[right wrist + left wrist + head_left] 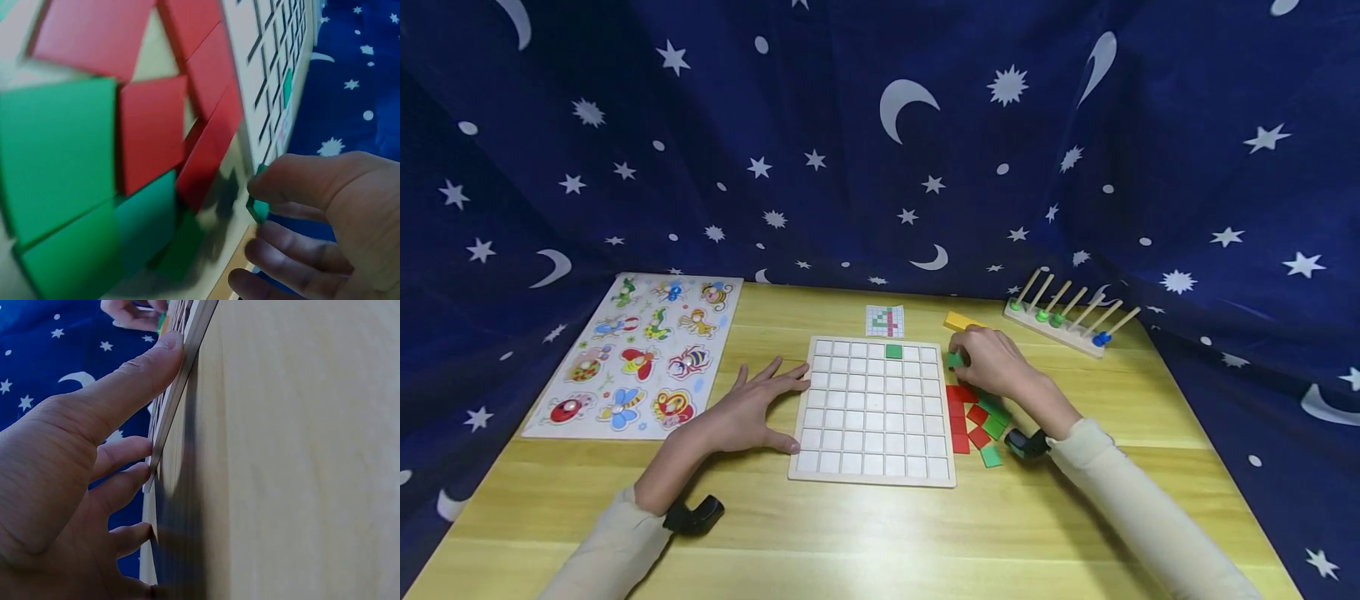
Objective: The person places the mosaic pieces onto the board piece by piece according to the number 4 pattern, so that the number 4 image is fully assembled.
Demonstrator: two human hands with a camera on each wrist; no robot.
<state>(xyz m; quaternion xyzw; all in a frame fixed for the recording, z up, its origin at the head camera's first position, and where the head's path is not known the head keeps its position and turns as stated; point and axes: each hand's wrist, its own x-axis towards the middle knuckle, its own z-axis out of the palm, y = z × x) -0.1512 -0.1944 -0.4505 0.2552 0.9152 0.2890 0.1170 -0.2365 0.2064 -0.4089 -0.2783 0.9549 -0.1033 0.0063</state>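
Observation:
A pale grid board [868,412] lies flat on the table with one green tile [893,352] in its top row. My left hand [745,414] rests at the board's left side, fingers spread; in the left wrist view the thumb [140,372] touches the board's edge. Beyond the upper right edge of the board, my right hand [992,360] pinches another green tile [257,209] between thumb and fingers, above the table. Just below that hand lie loose red tiles [958,429] and green tiles [992,456], some overlapping.
Behind the board lies a small pattern card [884,321] with coloured squares. A yellow block [962,322] is near my right hand. At back right stands a peg rack [1056,327] with beads. An insect puzzle board [636,358] lies at left. A starry blue cloth [850,208] hangs behind.

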